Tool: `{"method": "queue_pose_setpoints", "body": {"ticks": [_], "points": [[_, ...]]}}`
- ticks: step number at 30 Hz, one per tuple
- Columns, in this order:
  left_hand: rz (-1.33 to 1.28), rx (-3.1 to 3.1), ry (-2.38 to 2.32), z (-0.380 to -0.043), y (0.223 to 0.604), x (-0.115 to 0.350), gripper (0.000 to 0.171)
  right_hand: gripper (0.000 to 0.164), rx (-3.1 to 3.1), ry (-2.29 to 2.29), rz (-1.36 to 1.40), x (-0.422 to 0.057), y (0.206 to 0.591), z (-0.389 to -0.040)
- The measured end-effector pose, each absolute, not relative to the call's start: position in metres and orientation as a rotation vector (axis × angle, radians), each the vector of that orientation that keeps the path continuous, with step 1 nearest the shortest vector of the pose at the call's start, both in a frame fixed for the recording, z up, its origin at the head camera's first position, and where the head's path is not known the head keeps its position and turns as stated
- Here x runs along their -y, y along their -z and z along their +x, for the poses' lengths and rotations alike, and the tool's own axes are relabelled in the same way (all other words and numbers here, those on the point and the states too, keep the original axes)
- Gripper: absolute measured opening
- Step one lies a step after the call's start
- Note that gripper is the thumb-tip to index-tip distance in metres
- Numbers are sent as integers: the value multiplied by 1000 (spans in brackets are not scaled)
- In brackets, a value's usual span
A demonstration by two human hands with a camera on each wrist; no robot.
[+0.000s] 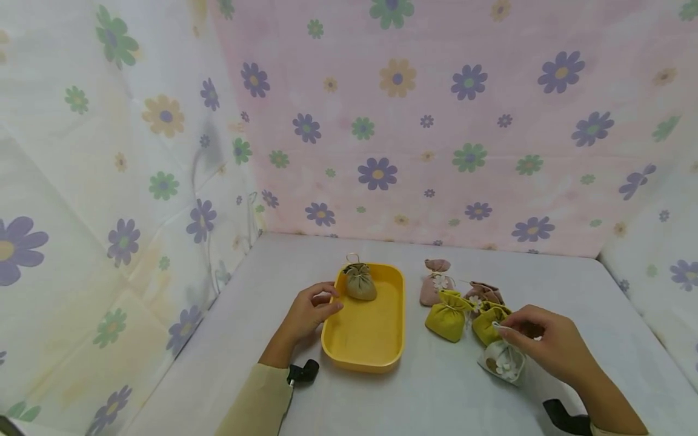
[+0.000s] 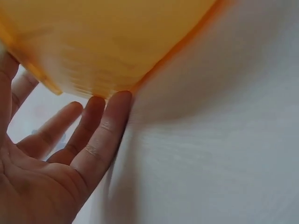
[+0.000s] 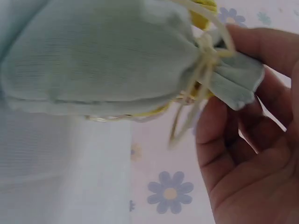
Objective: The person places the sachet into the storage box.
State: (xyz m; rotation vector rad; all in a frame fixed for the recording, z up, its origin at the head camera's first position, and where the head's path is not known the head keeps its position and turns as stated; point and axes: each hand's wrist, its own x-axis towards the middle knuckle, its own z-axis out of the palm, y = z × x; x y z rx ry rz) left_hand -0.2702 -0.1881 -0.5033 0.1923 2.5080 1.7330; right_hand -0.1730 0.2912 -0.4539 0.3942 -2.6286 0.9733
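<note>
My right hand (image 1: 551, 342) pinches the gathered neck of a pale grey-green drawstring pouch (image 1: 503, 363) with white flowers. In the right wrist view the pouch (image 3: 103, 56) spans the upper left, its cord dangling by my fingertips. On the left, my left hand (image 1: 308, 312) touches the left side of a yellow tray (image 1: 362, 339). Its fingers look extended in the left wrist view, tips against the outer wall of the tray (image 2: 103, 46). An olive drawstring pouch (image 1: 361, 284) lies inside at the far left corner.
Close beyond my right hand sit two yellow-green pouches, one (image 1: 447, 318) nearer the tray and one (image 1: 488, 324) partly hidden. Behind them are a pink pouch (image 1: 431, 290) and a brownish pouch (image 1: 487, 292). Flowered cloth (image 1: 414, 200) walls the white table's back and sides.
</note>
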Motion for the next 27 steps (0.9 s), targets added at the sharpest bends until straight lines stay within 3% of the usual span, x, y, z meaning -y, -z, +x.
{"method": "queue_pose_setpoints", "body": {"ticks": [4,6,13,27], "points": [[168,-2481,-1701,-274,502,189,57,14,2704,-954,511,-292,445,-179],[164,-2454,-1691,-277,502,189,63,13,2758,-970,537,-292,440,-182],[147,-2274,-1746,-290,502,196,54,9,2874,-992,557,-294,426,-186],[135,-2240,-1749,-301,504,191,54,8,2907,-1029,534,-285,416,-193]]}}
